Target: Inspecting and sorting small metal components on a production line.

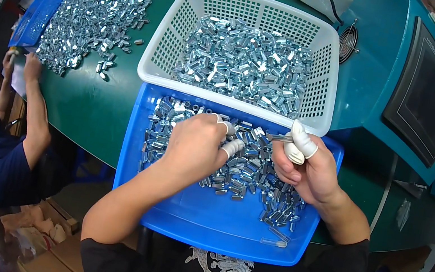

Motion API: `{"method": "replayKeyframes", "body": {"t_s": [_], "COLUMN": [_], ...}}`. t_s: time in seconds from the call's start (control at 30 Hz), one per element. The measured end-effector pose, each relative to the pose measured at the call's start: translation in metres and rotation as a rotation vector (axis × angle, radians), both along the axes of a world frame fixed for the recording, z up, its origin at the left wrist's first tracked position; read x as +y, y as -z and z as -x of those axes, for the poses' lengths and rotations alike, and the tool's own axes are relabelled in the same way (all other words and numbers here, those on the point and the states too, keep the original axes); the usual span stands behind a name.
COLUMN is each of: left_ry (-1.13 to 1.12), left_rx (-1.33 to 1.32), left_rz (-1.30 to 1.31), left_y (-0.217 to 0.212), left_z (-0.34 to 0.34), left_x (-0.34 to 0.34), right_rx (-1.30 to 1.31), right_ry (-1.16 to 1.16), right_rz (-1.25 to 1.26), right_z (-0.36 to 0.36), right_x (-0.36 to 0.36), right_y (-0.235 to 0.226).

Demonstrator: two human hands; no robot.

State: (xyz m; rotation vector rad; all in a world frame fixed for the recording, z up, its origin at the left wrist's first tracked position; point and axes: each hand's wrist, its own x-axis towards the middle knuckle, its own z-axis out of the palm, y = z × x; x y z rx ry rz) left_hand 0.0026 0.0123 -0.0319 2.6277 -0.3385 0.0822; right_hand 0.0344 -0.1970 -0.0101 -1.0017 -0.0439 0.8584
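Observation:
A blue tray (181,218) in front of me holds many small, shiny, six-sided metal pieces (245,174) that look like long hex nuts. My left hand (194,141) reaches down among them, thumb and fingers curled in. White finger cots cover its thumb and index finger; whatever lies between the tips is hard to make out. At the tray's right side, my right hand (312,165) is raised over the pile. Its thumb and index finger, in white cots too, pinch a long hex nut (280,138) that points left. Its other fingers are curled.
Behind the tray, a white perforated basket (155,63) holds more pieces. A teal machine (373,52) with a dark screen (428,101) stands right. Far left on the green table (81,97), a co-worker's hands (31,69) are beside a loose heap (101,9) and a blue basket (34,18).

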Motion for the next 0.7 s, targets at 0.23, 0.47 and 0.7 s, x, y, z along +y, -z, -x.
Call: {"method": "replayKeyframes", "body": {"t_s": [0.23,0.47,0.7], "left_ry": [-0.069,0.007,-0.085], "left_rx": [0.062,0.275,0.407], "left_rz": [0.019,0.205,1.222], "left_y": [0.005,-0.007,-0.024], "left_z": [0.001,-0.002,0.006], "left_x": [-0.007,0.002,-0.002], "right_rx": [-0.045,-0.105,-0.302], "right_ry": [-0.036,-0.016,0.081], "right_rz": [0.026,0.054,0.231], "right_z": [0.001,0.003,0.007], "right_x": [-0.001,-0.001,-0.003], "right_y": [0.001,0.002,0.005]}}
